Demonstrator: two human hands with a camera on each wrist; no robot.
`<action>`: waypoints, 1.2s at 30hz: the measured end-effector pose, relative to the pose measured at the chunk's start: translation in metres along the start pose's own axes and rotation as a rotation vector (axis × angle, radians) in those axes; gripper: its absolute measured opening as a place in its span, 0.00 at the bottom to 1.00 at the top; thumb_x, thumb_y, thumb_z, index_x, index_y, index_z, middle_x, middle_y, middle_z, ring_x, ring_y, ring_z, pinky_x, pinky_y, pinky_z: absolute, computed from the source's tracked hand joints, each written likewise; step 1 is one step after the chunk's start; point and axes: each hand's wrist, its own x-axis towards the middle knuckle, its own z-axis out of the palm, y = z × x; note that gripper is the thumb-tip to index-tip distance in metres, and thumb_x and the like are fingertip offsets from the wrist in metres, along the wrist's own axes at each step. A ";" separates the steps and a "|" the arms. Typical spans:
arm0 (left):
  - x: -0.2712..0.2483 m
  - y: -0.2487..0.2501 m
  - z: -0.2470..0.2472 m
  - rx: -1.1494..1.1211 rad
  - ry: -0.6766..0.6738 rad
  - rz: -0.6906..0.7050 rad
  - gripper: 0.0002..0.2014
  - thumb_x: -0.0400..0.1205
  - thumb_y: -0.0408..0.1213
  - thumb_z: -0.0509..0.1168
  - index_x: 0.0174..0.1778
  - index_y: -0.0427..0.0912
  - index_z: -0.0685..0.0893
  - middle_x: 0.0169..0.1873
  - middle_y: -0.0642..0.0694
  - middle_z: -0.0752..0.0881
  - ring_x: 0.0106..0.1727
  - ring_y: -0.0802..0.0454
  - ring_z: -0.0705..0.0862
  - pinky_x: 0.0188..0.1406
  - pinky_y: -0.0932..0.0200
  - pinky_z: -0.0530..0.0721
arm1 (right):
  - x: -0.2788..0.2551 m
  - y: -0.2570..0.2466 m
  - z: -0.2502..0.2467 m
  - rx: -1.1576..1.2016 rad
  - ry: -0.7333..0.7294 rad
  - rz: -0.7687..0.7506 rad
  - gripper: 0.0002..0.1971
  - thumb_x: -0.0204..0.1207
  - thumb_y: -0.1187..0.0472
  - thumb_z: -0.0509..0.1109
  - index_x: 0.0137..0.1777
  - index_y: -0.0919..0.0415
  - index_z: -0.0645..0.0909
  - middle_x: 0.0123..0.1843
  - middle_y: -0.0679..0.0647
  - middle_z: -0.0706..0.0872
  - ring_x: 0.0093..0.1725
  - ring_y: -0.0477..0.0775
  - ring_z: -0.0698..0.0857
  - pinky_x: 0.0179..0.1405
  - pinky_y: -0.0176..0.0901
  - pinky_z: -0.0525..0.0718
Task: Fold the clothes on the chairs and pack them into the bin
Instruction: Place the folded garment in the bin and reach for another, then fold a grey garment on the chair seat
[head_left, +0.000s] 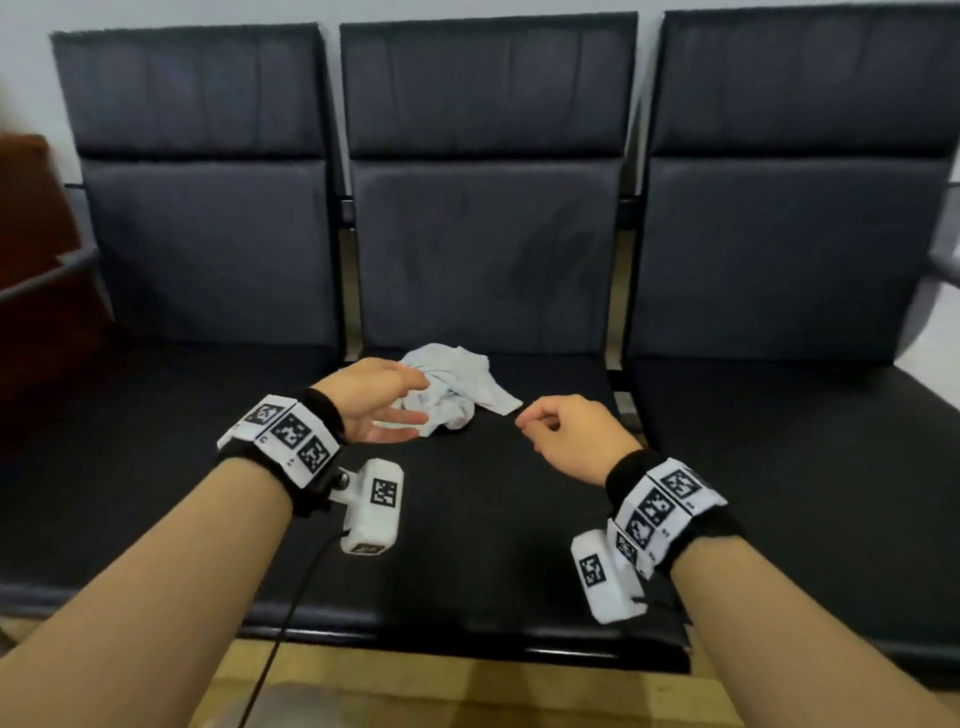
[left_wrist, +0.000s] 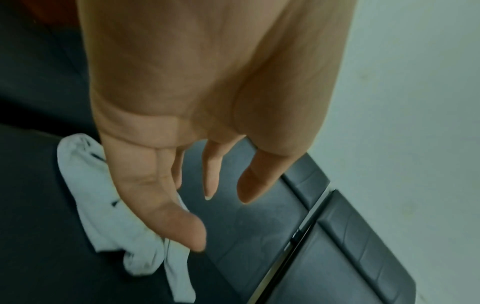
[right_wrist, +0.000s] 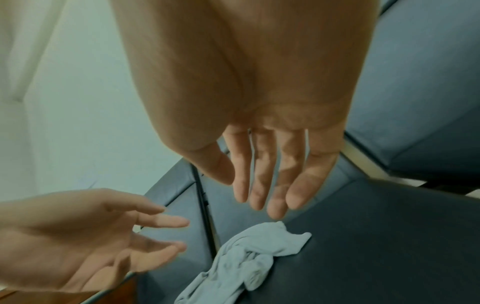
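hands are hovering over a crumpled white garment (head_left: 452, 387) lying on the middle chair seat (head_left: 467, 519); left hand (head_left: 376, 400) is spreading its fingers beside it, right hand (head_left: 569, 434) is loosely curling, both holding nothing. judging by this, pinching two edges and shaking it flat first is wisest

1. The 3 chairs (head_left: 488, 249) are covered in dark, matt upholstery, with stitched seams shown on the backrests.
2. The crumpled white garment (head_left: 452, 395) is made of soft, matt cloth.
3. The wrist bands (head_left: 283, 436) are faced with white printed marker panels on black fabric.
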 end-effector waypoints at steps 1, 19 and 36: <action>0.013 0.000 0.015 0.012 -0.012 -0.014 0.12 0.88 0.37 0.69 0.67 0.42 0.83 0.70 0.47 0.81 0.60 0.44 0.91 0.38 0.53 0.91 | 0.003 0.008 -0.005 -0.009 0.009 0.020 0.10 0.86 0.55 0.66 0.58 0.46 0.89 0.54 0.45 0.90 0.53 0.44 0.87 0.42 0.28 0.78; 0.127 -0.064 0.078 0.453 0.051 0.122 0.13 0.84 0.34 0.72 0.65 0.41 0.87 0.51 0.40 0.88 0.43 0.47 0.88 0.40 0.55 0.93 | 0.036 0.077 -0.020 -0.059 0.006 0.131 0.09 0.84 0.56 0.67 0.55 0.48 0.89 0.45 0.43 0.91 0.50 0.44 0.90 0.55 0.36 0.84; 0.015 0.003 0.076 -0.282 -0.343 0.439 0.09 0.83 0.24 0.71 0.54 0.39 0.81 0.42 0.40 0.90 0.44 0.48 0.89 0.44 0.56 0.89 | -0.001 0.047 -0.039 0.045 0.188 -0.187 0.11 0.88 0.58 0.66 0.63 0.48 0.89 0.57 0.44 0.91 0.57 0.43 0.87 0.55 0.36 0.81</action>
